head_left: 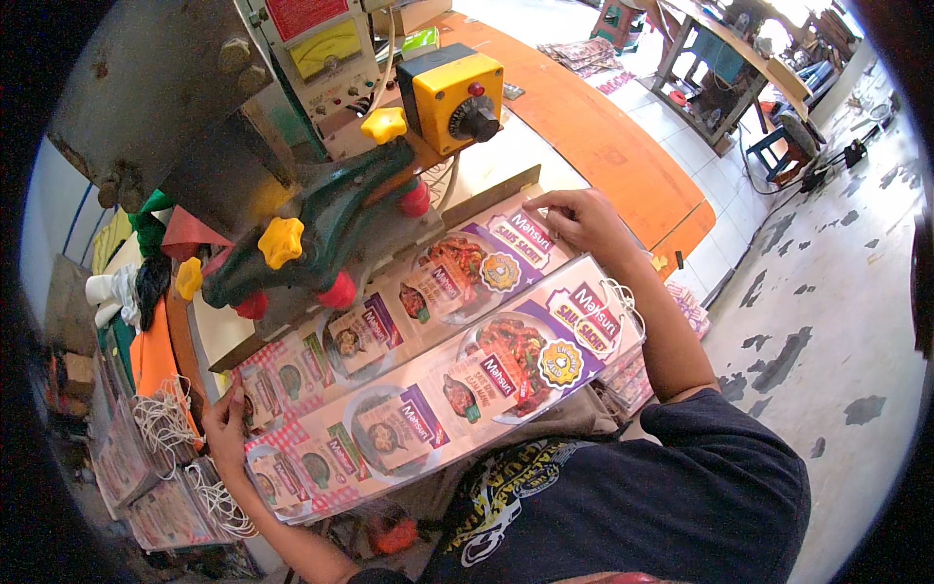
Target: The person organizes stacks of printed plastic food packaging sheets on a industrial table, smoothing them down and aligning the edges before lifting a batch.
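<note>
A long printed plastic banner (465,255) with food pictures lies along the front metal bar of a heat-sealing press (321,229). At its far right corner my right hand (581,222) is closed on the edge, index finger bent over it. My left hand (227,433) grips the left end, thumb and fingers at the checkered border. Nearer to me rests a second matching banner (428,414), slanting across my front, its clear plastic shining. A white cord (626,307) loops from its right end. Part of the far banner is hidden beneath the near one.
Yellow star knobs (280,242) and red fittings (338,290) stick out from the press. Behind stands a yellow control box (455,97) with a black dial, on an orange table (603,146). More banners with white cords (167,419) hang at the lower left. A workbench (725,73) stands far right.
</note>
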`<action>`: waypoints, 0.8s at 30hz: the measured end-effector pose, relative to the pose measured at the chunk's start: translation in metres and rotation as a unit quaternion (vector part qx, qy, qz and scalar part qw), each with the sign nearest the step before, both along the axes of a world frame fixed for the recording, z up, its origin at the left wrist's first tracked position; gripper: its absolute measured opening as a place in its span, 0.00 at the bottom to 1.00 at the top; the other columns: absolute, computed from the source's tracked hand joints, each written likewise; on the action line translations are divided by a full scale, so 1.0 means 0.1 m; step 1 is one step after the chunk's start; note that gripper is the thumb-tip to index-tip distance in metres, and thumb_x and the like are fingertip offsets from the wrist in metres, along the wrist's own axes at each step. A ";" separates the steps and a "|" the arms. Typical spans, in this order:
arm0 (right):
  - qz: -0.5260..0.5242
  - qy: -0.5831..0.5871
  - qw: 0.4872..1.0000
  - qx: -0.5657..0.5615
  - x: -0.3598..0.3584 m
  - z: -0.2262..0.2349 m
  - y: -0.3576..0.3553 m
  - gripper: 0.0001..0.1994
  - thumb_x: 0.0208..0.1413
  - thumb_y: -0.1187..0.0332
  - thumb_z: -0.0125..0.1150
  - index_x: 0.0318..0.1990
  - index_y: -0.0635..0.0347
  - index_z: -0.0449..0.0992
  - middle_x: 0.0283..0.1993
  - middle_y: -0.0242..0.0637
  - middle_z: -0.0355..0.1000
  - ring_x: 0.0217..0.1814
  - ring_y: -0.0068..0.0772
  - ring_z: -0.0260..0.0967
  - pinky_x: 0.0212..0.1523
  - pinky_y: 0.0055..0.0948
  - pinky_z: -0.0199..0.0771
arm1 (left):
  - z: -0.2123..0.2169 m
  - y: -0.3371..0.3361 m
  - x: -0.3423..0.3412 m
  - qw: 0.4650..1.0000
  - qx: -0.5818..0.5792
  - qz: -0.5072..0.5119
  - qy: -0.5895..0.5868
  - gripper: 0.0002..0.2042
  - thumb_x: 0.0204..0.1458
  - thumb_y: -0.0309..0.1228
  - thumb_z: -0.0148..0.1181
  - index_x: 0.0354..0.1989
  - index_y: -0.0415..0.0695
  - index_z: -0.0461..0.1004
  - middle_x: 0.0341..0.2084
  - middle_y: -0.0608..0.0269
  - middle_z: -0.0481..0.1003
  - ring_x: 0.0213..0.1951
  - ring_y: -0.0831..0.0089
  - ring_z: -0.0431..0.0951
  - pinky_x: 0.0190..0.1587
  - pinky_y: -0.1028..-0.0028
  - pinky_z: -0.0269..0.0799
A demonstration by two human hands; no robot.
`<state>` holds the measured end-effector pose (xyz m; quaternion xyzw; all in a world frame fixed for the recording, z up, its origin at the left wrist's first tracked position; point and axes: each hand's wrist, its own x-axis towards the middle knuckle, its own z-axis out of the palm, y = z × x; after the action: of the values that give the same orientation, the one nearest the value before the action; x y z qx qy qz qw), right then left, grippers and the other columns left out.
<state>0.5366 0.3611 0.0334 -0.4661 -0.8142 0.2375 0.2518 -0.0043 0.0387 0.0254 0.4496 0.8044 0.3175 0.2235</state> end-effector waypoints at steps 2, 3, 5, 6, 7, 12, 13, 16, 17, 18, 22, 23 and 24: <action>0.008 0.026 0.999 0.020 0.00 -0.02 0.01 0.15 0.56 0.69 0.57 0.47 0.57 0.85 0.32 0.49 0.79 0.28 0.40 0.73 0.35 0.37 0.74 | 0.01 0.03 0.04 1.000 0.009 0.006 -0.007 0.22 0.67 0.42 0.58 0.63 0.41 0.74 0.50 0.61 0.81 0.46 0.81 0.73 0.52 0.76 0.69; 0.013 0.038 0.999 0.029 0.00 -0.04 0.02 0.15 0.55 0.71 0.56 0.47 0.59 0.85 0.29 0.48 0.78 0.23 0.35 0.70 0.31 0.35 0.73 | 0.01 0.04 0.07 1.000 0.011 0.011 -0.009 0.22 0.67 0.42 0.59 0.63 0.41 0.74 0.48 0.61 0.81 0.45 0.81 0.73 0.52 0.77 0.69; 0.016 0.046 0.998 0.028 0.00 -0.06 0.04 0.15 0.55 0.71 0.56 0.47 0.59 0.85 0.29 0.49 0.78 0.24 0.36 0.71 0.32 0.35 0.74 | 0.03 0.06 0.10 1.000 0.013 0.016 -0.004 0.22 0.66 0.42 0.59 0.62 0.41 0.74 0.46 0.62 0.81 0.44 0.81 0.73 0.51 0.77 0.69; 0.016 0.049 0.998 0.027 0.01 -0.07 0.04 0.15 0.55 0.71 0.56 0.47 0.59 0.85 0.30 0.49 0.79 0.24 0.36 0.71 0.32 0.35 0.74 | 0.05 0.07 0.12 1.000 0.012 0.014 0.002 0.22 0.66 0.42 0.59 0.62 0.41 0.74 0.46 0.62 0.82 0.44 0.81 0.73 0.51 0.77 0.69; 0.015 0.051 0.998 0.022 0.01 -0.06 0.04 0.15 0.55 0.71 0.56 0.47 0.59 0.85 0.30 0.49 0.79 0.24 0.36 0.72 0.32 0.35 0.74 | 0.05 0.07 0.13 1.000 0.012 0.012 0.008 0.22 0.66 0.42 0.59 0.62 0.41 0.75 0.45 0.62 0.82 0.43 0.81 0.72 0.50 0.77 0.69; 0.017 0.064 0.998 0.020 0.00 -0.05 0.02 0.15 0.55 0.71 0.56 0.48 0.59 0.85 0.30 0.49 0.79 0.25 0.36 0.72 0.34 0.35 0.74 | -0.09 0.03 -0.01 0.995 0.051 -0.013 0.081 0.23 0.66 0.43 0.59 0.63 0.42 0.74 0.33 0.69 0.76 0.35 0.80 0.68 0.43 0.77 0.67; 0.009 0.049 0.999 0.009 -0.01 -0.04 0.01 0.14 0.56 0.69 0.58 0.47 0.58 0.85 0.32 0.49 0.80 0.28 0.39 0.75 0.37 0.36 0.76 | -0.10 0.01 -0.03 0.995 0.048 -0.013 0.084 0.23 0.66 0.43 0.59 0.63 0.42 0.74 0.30 0.71 0.74 0.33 0.81 0.66 0.40 0.77 0.65; -0.010 0.013 1.000 -0.012 0.00 0.01 0.01 0.13 0.57 0.66 0.60 0.47 0.55 0.86 0.36 0.49 0.81 0.33 0.45 0.80 0.41 0.39 0.78 | 0.07 0.09 0.16 0.999 0.003 0.006 0.035 0.22 0.67 0.43 0.58 0.64 0.43 0.74 0.24 0.76 0.64 0.28 0.82 0.59 0.33 0.79 0.58; -0.010 0.009 1.000 -0.010 0.00 0.01 0.01 0.13 0.57 0.66 0.60 0.47 0.55 0.86 0.35 0.49 0.81 0.33 0.45 0.80 0.41 0.39 0.78 | 0.05 0.09 0.14 0.999 0.009 0.000 0.033 0.22 0.67 0.42 0.58 0.64 0.43 0.74 0.24 0.76 0.63 0.28 0.82 0.58 0.32 0.79 0.56; -0.008 0.006 1.000 -0.009 0.00 0.00 0.02 0.13 0.57 0.66 0.60 0.47 0.55 0.86 0.35 0.49 0.81 0.33 0.45 0.80 0.40 0.39 0.78 | 0.03 0.07 0.11 0.999 0.014 -0.005 0.032 0.22 0.67 0.42 0.58 0.64 0.44 0.73 0.23 0.77 0.62 0.28 0.82 0.57 0.31 0.79 0.54; -0.015 0.030 0.999 -0.026 -0.03 0.01 0.00 0.13 0.57 0.67 0.60 0.48 0.55 0.86 0.34 0.49 0.81 0.31 0.43 0.79 0.39 0.39 0.78 | 0.00 0.03 0.06 0.999 0.022 -0.014 0.030 0.22 0.67 0.42 0.57 0.65 0.44 0.73 0.23 0.77 0.62 0.27 0.83 0.56 0.30 0.79 0.53; -0.015 0.030 0.999 -0.032 -0.02 0.00 0.00 0.13 0.58 0.67 0.60 0.48 0.55 0.86 0.33 0.49 0.81 0.31 0.43 0.79 0.39 0.39 0.78 | -0.01 0.02 0.05 0.999 0.023 -0.017 0.031 0.22 0.67 0.42 0.57 0.65 0.44 0.72 0.23 0.77 0.62 0.27 0.83 0.56 0.30 0.79 0.53; -0.016 0.030 0.999 -0.037 -0.01 -0.01 0.00 0.13 0.58 0.68 0.60 0.48 0.55 0.85 0.33 0.48 0.81 0.31 0.43 0.79 0.39 0.39 0.78 | -0.03 0.02 0.03 0.999 0.027 -0.022 0.033 0.22 0.67 0.42 0.57 0.66 0.44 0.72 0.23 0.77 0.62 0.27 0.84 0.56 0.30 0.79 0.53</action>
<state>0.5354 0.3612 0.0329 -0.4810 -0.7893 0.2771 0.2624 -0.0008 0.0408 0.0226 0.4835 0.7925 0.3186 0.1915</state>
